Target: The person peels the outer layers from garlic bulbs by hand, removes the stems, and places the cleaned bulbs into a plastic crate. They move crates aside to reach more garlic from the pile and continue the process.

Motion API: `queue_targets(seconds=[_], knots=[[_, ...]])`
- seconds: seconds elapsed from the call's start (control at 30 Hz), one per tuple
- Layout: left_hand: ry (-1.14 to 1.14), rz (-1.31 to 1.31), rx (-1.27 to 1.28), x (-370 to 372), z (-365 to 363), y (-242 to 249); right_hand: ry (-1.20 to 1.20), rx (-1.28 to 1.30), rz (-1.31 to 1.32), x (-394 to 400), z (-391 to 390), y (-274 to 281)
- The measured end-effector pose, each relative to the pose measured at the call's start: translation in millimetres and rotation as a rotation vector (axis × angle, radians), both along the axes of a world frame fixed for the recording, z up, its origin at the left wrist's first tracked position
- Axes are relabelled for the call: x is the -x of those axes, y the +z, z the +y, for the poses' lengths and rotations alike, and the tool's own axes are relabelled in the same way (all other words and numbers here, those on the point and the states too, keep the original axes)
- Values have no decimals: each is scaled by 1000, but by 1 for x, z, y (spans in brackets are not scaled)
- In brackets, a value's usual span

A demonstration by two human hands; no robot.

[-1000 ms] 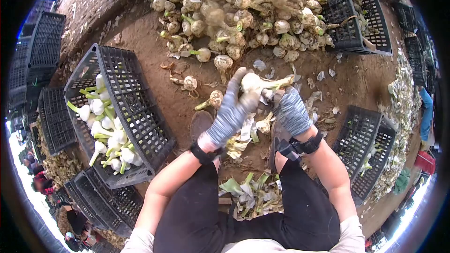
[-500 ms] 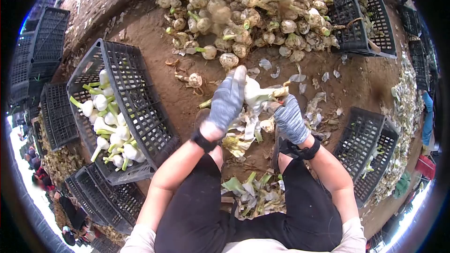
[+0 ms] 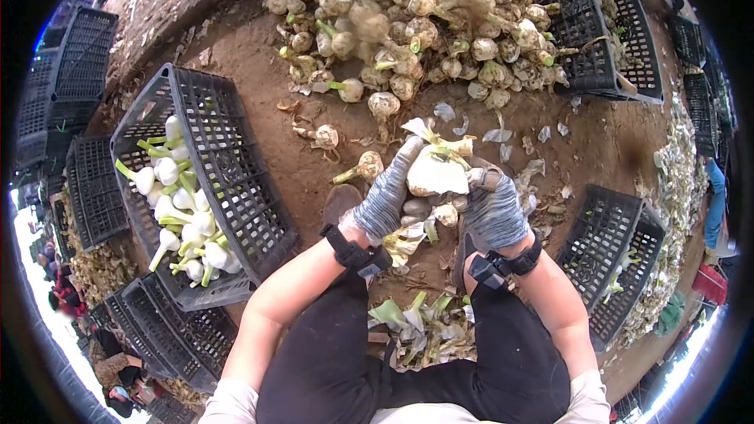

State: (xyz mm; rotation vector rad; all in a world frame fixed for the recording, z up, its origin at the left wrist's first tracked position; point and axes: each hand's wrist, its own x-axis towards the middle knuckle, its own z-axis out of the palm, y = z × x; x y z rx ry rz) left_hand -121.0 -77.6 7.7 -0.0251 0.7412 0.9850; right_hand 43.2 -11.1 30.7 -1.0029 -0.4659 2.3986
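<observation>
Both of my hands wear grey knit gloves and meet over the ground between my knees. My left hand is closed on the left side of a large garlic bulb, its thumb stretched up along it. My right hand is closed on the bulb's right side, by the loosened skin. Torn, pale outer layers stick up around the stem, which points away from me. Below the bulb lie loose garlic skins. An unpeeled garlic bulb with a short stalk rests just left of my left hand.
A big heap of unpeeled garlic lies ahead. At left, a tilted black crate holds white, trimmed bulbs. Another crate stands at right, one more beside the heap. Peelings litter the ground between my legs.
The bulb has turned so its stem points away instead of right, and its outer skin now stands loose. My hands have come slightly nearer me, the right thumb shifting along the bulb.
</observation>
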Motion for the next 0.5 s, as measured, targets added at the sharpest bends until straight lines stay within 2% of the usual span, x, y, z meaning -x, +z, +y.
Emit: queue_targets(seconds=[0.03, 0.1, 0.13, 0.2, 0.27, 0.3, 0.37, 0.4, 0.43, 0.47, 0.5], knots=[[47, -79, 11, -3, 1, 2, 0, -2, -1, -3, 1, -4], [38, -81, -28, -4, 1, -1, 10, 162, 200, -7, 2, -6], [50, -89, -42, -4, 3, 2, 10, 160, 199, -6, 4, -4], [61, -98, -55, -5, 3, 2, 39, 270, 379, -4, 7, 3], [111, -277, -77, -5, 4, 0, 17, 259, 369, -10, 6, -18], [109, -276, -78, -5, 5, 1, 63, 77, 261, -10, 6, -14], [131, -81, -254, -5, 8, 2, 154, -273, -5, -8, 5, -6], [198, 296, -321, -8, 11, -1, 46, -90, 156, -12, 8, -13], [118, 564, -402, 4, 8, -9, -62, 93, 315, -15, 11, -17], [193, 722, -470, 5, 8, -14, -63, 91, 313, -18, 11, -18], [269, 879, -534, 6, 10, -10, -63, -7, 163, -14, 12, -8]])
